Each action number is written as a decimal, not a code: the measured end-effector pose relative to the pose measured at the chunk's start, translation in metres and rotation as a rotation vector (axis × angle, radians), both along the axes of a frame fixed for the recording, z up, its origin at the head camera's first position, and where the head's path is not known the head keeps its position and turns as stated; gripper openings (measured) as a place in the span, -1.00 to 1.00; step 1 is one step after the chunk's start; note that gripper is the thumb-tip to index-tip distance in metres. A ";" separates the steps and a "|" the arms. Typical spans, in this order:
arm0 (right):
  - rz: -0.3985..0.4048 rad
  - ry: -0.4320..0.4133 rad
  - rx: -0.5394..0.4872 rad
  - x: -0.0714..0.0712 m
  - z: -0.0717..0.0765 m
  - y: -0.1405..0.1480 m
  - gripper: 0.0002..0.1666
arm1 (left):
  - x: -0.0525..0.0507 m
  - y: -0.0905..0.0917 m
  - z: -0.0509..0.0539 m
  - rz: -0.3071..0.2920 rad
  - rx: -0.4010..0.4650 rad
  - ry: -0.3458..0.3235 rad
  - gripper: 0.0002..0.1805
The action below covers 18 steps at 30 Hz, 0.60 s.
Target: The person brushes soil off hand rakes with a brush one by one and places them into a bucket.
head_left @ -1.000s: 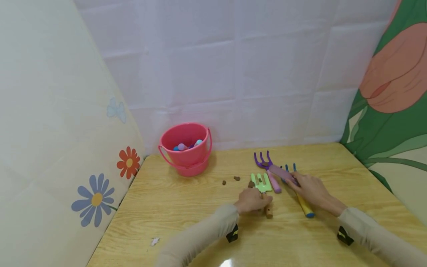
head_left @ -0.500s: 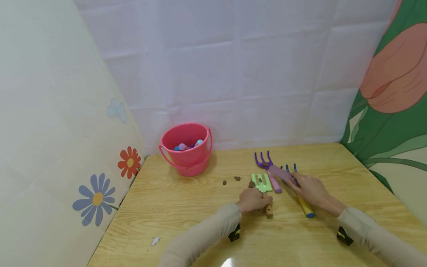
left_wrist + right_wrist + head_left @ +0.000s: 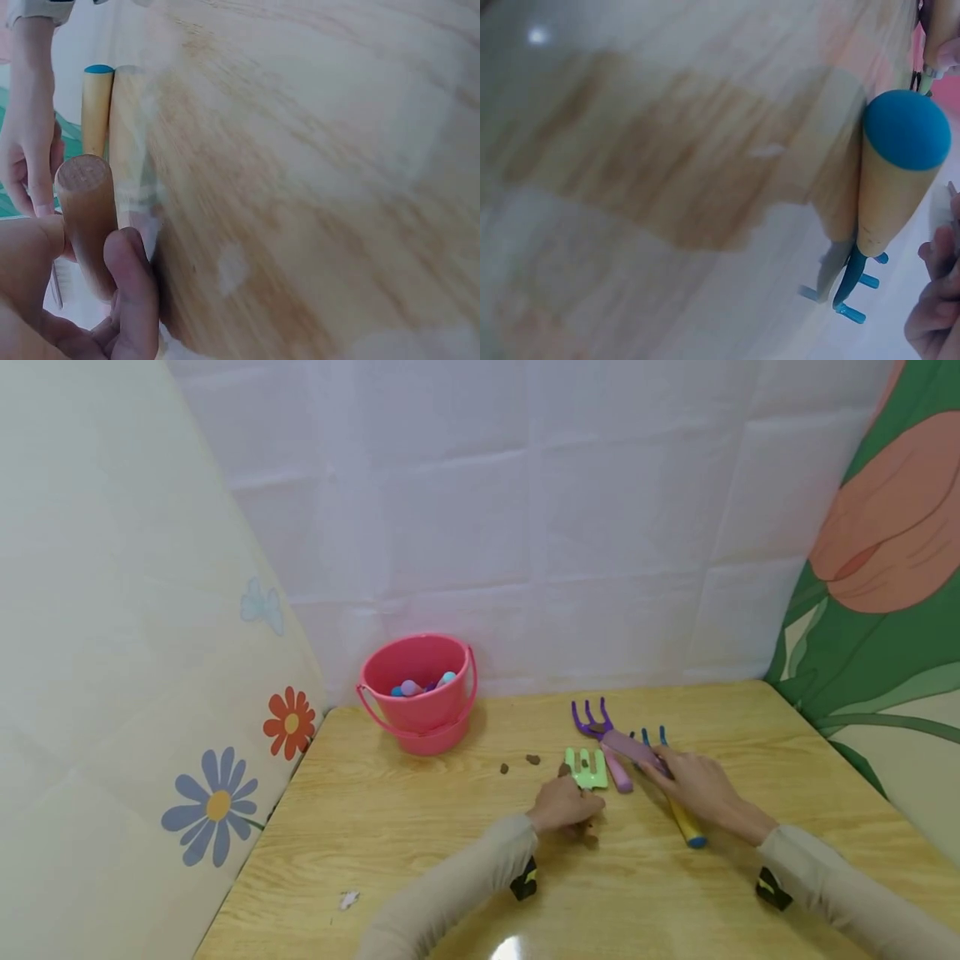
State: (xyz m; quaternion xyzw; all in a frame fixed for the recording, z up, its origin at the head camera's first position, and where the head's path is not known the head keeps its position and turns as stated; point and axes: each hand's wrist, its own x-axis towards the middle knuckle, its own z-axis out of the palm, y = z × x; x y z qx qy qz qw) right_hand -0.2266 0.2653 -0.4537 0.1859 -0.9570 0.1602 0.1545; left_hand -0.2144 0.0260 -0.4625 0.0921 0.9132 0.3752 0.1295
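Note:
My left hand (image 3: 562, 804) grips the wooden handle (image 3: 88, 225) of a light green garden fork (image 3: 587, 770), whose flat tines lie toward the back of the table. My right hand (image 3: 697, 785) holds a long mauve brush (image 3: 633, 749); its pale bristles show faintly in the left wrist view. The brush lies over the purple fork (image 3: 592, 722), which has a pink handle (image 3: 617, 772). Partly under my right hand lies a blue-tined fork with a yellow handle (image 3: 686, 822), its blue end cap (image 3: 907, 129) close up in the right wrist view.
A pink bucket (image 3: 427, 718) with several coloured pieces inside stands at the back left. Small brown clumps (image 3: 532, 760) lie between it and the green fork. A white patch (image 3: 348, 900) marks the wooden table (image 3: 450, 843) at front left. Cloth walls stand around it.
My left hand has shifted the green fork slightly left, and its handle end has swung left too. My right hand and the brush stay in place.

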 end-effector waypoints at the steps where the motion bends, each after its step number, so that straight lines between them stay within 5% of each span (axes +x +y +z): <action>1: 0.000 0.004 0.004 0.000 0.000 0.000 -0.60 | 0.000 -0.001 0.000 -0.004 0.013 -0.004 -0.56; 18: 0.024 0.000 0.008 0.000 0.003 -0.004 -0.62 | -0.004 -0.008 -0.002 -0.088 -0.059 0.070 -0.53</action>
